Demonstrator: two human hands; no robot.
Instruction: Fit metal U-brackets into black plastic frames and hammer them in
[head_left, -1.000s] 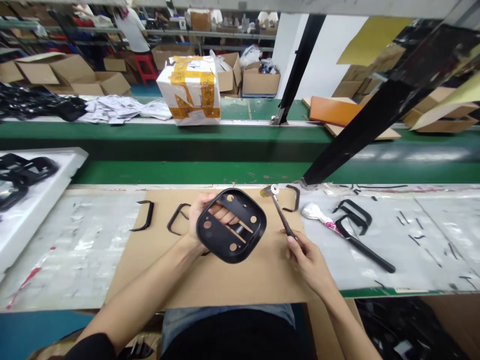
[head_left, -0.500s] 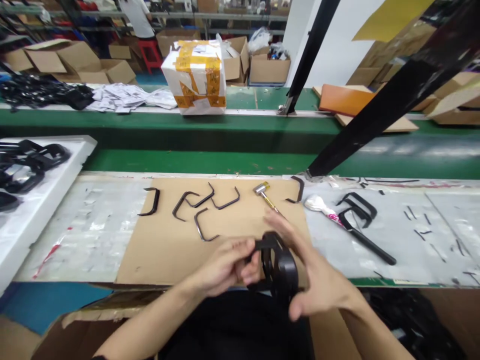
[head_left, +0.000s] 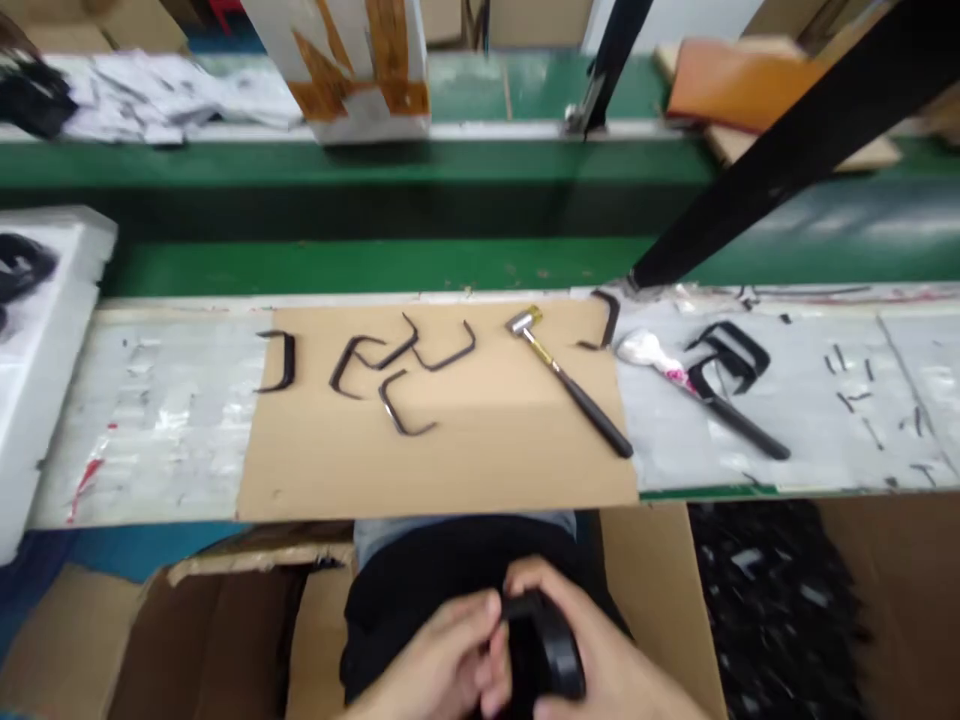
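Low over my lap I hold a black curved plastic frame-like part [head_left: 559, 645], partly hidden by my fingers. My left hand [head_left: 461, 650] is closed at its left edge, thumb and fingers pinching. My right hand [head_left: 592, 645] wraps round its right side. On the cardboard sheet [head_left: 495, 450] beyond lie several thin black U-shaped strips [head_left: 287, 362]. A mallet [head_left: 577, 388] with a silver and yellow head and a black grip lies at the sheet's right. Another hammer-like tool [head_left: 739, 422], its head wrapped in white plastic, rests further right.
A white foam tray [head_left: 56, 350] with black parts stands at the left. Black brackets [head_left: 739, 350] and small black scraps lie right. A slanted black post [head_left: 750, 170] rises beyond the bench. Below right is a box of black pieces [head_left: 772, 610]; an open carton [head_left: 202, 640] stands below left.
My hands and the black part have come down and closer to my body, off the bench edge. My right hand has closed round the part. The view has tilted downward.
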